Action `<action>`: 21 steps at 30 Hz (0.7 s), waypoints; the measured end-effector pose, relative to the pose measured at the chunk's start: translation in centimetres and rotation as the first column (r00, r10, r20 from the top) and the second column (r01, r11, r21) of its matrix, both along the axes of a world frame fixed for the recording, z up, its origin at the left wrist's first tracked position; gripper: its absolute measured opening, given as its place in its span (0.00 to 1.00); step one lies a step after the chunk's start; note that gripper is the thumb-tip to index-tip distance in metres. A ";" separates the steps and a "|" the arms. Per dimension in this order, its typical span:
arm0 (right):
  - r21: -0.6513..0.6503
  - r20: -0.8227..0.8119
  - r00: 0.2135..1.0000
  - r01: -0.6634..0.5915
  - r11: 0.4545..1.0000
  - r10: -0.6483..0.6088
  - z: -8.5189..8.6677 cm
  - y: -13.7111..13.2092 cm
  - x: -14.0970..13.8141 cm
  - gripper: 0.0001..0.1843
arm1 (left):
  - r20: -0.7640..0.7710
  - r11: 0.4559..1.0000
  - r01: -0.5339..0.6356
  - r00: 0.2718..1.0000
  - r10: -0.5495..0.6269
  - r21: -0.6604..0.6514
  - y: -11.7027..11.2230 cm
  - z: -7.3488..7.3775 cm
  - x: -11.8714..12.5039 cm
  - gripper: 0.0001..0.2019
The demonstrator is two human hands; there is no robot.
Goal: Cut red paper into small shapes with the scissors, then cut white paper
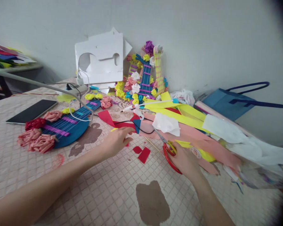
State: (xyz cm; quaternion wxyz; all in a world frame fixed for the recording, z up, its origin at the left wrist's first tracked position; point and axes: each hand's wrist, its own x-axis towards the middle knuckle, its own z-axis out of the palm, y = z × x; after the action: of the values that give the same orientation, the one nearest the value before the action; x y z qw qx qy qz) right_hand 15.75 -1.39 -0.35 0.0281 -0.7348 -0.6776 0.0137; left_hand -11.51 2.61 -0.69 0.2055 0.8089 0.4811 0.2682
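Red and yellow handles belong to the scissors point(165, 144), which the right hand point(184, 158) grasps, its fingers wrapped about the loops and the blades pointing away from the person and to the left, their tips beside a crumpled white paper sheet point(166, 123). The left hand point(118, 140) is released, its fingers loosely curved above the tablecloth point(103, 188); whether they touch the red paper strip point(106, 117) just beyond them cannot be told. Between the two hands' fingers lie a red paper rectangle point(144, 155), a leaf-shaped red scrap point(137, 149) and a thin wooden stick point(151, 143). Farther out from the left fingertips rests a white hot glue gun point(131, 109), any marking on its body too small to read, with a black cable point(122, 121) passing near those fingers. Pink crepe paper point(188, 133) spreads beyond and to the right of the right fingers, yellow strips point(179, 114) behind it. Left of the left fingers lies a blue toy guitar point(72, 128) bearing pink paper roses point(41, 142); a dark-screened tablet point(31, 111) sits farther left. Well beyond both hands, flower-covered toy guitars point(145, 77) lean against the wall beside white foam-board cutouts point(99, 61).
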 end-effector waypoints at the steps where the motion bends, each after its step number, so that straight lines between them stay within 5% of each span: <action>1: 0.012 0.015 1.000 -0.001 1.000 0.001 0.0 0.0 0.1 0.16 | -0.040 0.999 -0.026 0.999 0.027 0.045 0.2 0.2 -0.3 0.10; 7: 0.043 0.038 0.999 -0.001 0.999 -0.001 0.1 0.0 0.2 0.18 | -0.380 0.974 0.166 0.920 -0.097 0.153 -0.2 0.2 -0.8 0.05; 12: 0.017 0.044 0.999 0.016 1.000 -0.016 0.3 0.0 0.1 0.19 | -0.517 0.961 0.182 0.854 -0.050 0.209 -1.2 -0.5 0.2 0.07; 21: 0.000 0.039 0.998 0.041 0.999 -0.041 0.0 0.2 0.5 0.21 | -0.287 0.986 0.090 0.957 -0.046 0.141 0.2 -0.2 -0.9 0.07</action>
State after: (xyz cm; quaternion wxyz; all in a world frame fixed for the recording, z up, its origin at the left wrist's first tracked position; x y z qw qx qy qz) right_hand 16.30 -1.17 -0.31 0.0145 -0.7487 -0.6628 -0.0010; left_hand -12.42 2.83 -0.90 0.0812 0.8684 0.4554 0.1786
